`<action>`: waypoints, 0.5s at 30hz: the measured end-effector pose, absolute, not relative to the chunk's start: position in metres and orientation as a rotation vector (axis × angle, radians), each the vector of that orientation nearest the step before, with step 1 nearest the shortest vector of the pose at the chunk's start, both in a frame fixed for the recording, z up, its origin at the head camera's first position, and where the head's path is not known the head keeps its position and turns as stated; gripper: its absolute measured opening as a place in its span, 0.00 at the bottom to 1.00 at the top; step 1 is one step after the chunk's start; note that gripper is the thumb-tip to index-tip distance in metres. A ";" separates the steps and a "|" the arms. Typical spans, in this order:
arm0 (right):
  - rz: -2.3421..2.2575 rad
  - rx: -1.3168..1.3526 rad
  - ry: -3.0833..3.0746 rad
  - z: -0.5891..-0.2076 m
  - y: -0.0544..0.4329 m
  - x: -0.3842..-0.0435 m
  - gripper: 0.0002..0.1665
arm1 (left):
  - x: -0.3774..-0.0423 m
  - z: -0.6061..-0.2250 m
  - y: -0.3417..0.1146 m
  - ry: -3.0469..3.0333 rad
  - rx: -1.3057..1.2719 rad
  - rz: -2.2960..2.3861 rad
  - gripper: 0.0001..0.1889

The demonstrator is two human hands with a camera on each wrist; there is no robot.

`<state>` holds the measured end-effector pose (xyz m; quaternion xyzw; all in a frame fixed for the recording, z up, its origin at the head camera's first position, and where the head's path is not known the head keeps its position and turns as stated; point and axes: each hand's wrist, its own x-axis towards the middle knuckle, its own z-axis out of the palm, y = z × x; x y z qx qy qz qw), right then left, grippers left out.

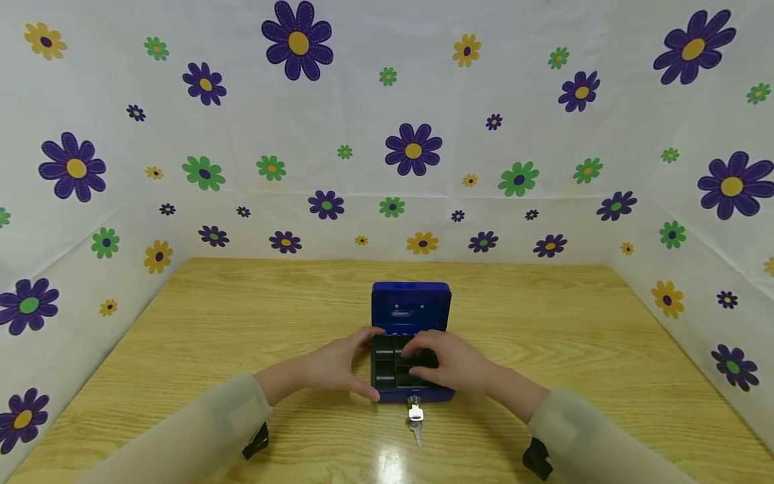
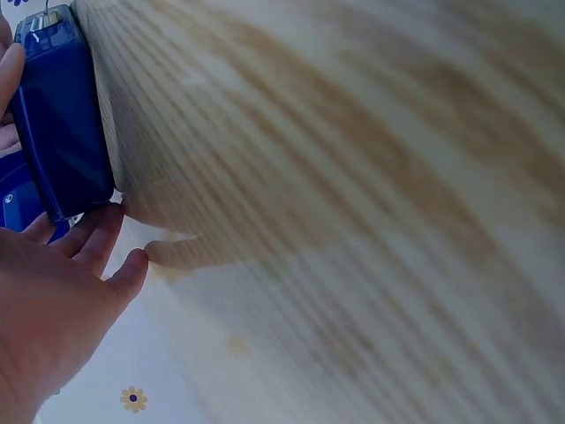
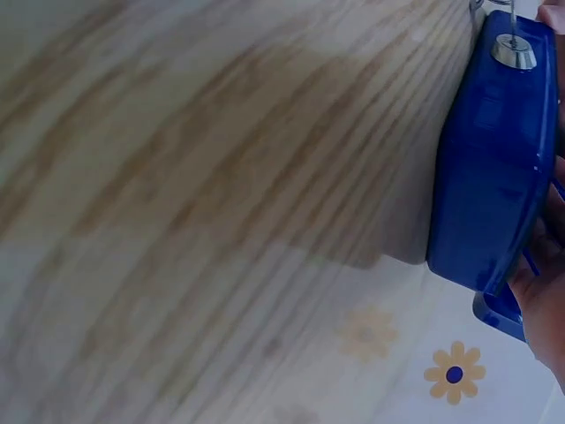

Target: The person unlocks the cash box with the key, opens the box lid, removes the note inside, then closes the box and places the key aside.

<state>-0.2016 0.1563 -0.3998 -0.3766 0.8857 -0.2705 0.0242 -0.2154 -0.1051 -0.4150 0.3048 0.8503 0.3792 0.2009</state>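
A blue metal cash box sits on the table with its lid raised at the back. Inside it is a black compartment tray. My left hand holds the box by its left side, thumb at the front corner and fingers toward the back corner. Over the right part of the tray, my right hand reaches in with thumb and index finger bent and a gap between their tips; its other fingers are mostly hidden. A key stands in the front lock, and a second key hangs below it.
The wood-grain table runs around the box on all sides. White cloth with printed flowers encloses it at the back, left and right. Black wrist straps show below both sleeves.
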 end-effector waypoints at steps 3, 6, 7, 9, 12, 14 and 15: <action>-0.822 -1.179 2.716 -0.402 0.154 -0.203 0.11 | -0.216 -0.416 -0.105 2.372 0.853 1.058 0.54; -0.838 -1.205 2.687 -0.403 0.153 -0.204 0.10 | -0.216 -0.416 -0.105 2.374 0.854 1.059 0.54; -0.846 -1.215 2.677 -0.402 0.153 -0.204 0.09 | -0.216 -0.416 -0.105 2.375 0.857 1.059 0.54; -0.860 -1.242 2.664 -0.403 0.152 -0.205 0.08 | -0.216 -0.416 -0.105 2.373 0.860 1.063 0.54; -0.865 -1.269 2.651 -0.403 0.152 -0.205 0.07 | -0.217 -0.416 -0.104 2.373 0.864 1.064 0.55; -0.863 -1.274 2.647 -0.403 0.153 -0.205 0.07 | -0.217 -0.416 -0.104 2.376 0.860 1.061 0.55; -0.863 -1.270 2.645 -0.403 0.153 -0.205 0.07 | -0.217 -0.416 -0.104 2.379 0.861 1.058 0.55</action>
